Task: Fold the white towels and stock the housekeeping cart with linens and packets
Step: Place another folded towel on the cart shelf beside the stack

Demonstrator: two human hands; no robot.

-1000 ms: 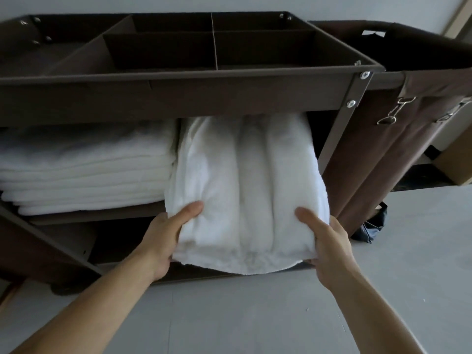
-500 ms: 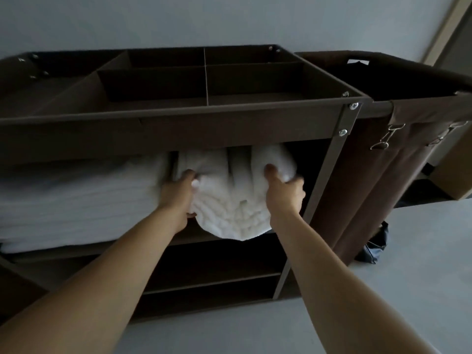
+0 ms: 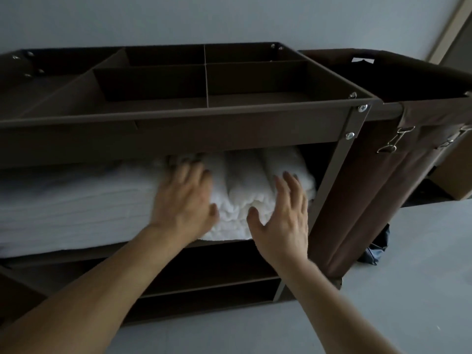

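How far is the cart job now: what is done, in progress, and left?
Done: a stack of folded linens lies on the upper shelf, and a folded white towel bundle sits beside it. In hand: the left hand and right hand, fingers straight, seem to pat the bundle into place. Left: no packets show in the top tray, and no linens on the lower shelves.
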